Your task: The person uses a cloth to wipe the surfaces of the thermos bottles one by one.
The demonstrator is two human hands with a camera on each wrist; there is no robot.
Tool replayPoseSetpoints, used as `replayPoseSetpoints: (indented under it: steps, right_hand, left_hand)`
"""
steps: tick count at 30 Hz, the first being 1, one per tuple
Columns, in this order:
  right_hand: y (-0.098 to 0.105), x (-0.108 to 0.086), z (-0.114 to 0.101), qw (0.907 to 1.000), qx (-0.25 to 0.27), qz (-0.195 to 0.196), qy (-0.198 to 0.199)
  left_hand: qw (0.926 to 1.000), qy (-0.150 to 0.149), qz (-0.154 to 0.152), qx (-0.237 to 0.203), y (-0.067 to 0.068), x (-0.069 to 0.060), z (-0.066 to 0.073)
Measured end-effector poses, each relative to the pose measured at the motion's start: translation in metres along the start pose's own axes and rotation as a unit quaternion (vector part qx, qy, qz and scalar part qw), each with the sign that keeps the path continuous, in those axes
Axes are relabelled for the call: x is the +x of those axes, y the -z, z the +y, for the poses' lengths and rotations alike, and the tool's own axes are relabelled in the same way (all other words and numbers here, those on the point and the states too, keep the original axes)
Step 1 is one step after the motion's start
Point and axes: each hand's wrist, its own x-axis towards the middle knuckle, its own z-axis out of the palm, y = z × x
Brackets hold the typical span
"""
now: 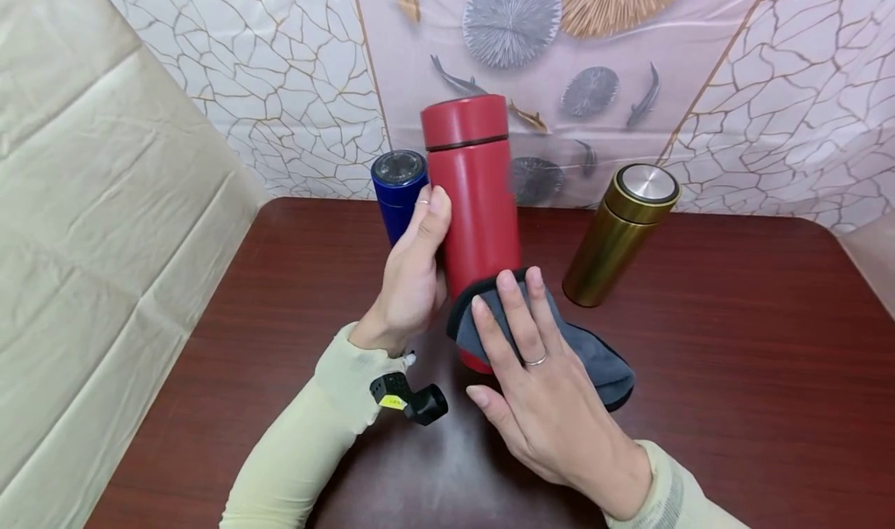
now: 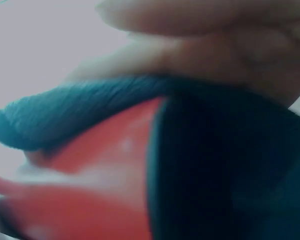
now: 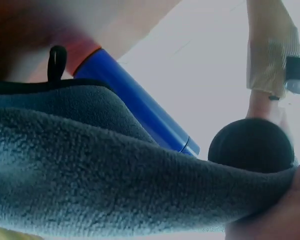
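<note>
My left hand (image 1: 412, 273) grips a tall red bottle (image 1: 475, 195) around its left side, holding it tilted slightly. Against the bottle's lower front, my right hand (image 1: 552, 381) presses a grey cloth (image 1: 601, 366) with dark edging, its fingers extended. In the left wrist view the cloth (image 2: 65, 110) wraps over part of the red surface (image 2: 110, 160). The right wrist view shows the fuzzy cloth (image 3: 115, 170) up close, beside the bottle's dark round base (image 3: 252, 145).
A blue bottle (image 1: 397, 203) stands behind my left hand. To the right, a gold bottle (image 1: 615, 241) with a silver lid stands on the dark red-brown table (image 1: 734, 342). Patterned sheeting (image 1: 301, 71) rises behind the table.
</note>
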Motion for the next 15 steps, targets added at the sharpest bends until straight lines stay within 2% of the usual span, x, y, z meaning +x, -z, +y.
replayPoseSetpoints:
  steps: [4, 7, 15]
  right_hand:
    - [0.006, 0.006, 0.006, 0.9994, 0.009, 0.032, -0.003]
    - [0.013, 0.010, 0.012, 0.9979, 0.017, 0.060, -0.015]
    - [0.038, 0.018, 0.034, 0.9915, 0.053, 0.081, -0.087]
  left_hand:
    - [0.9993, 0.026, -0.026, -0.007, -0.010, -0.003, -0.009]
    - [0.9969, 0.059, -0.052, -0.009, -0.018, -0.006, -0.018]
    - [0.9830, 0.121, -0.127, 0.053, -0.033, -0.016, -0.042]
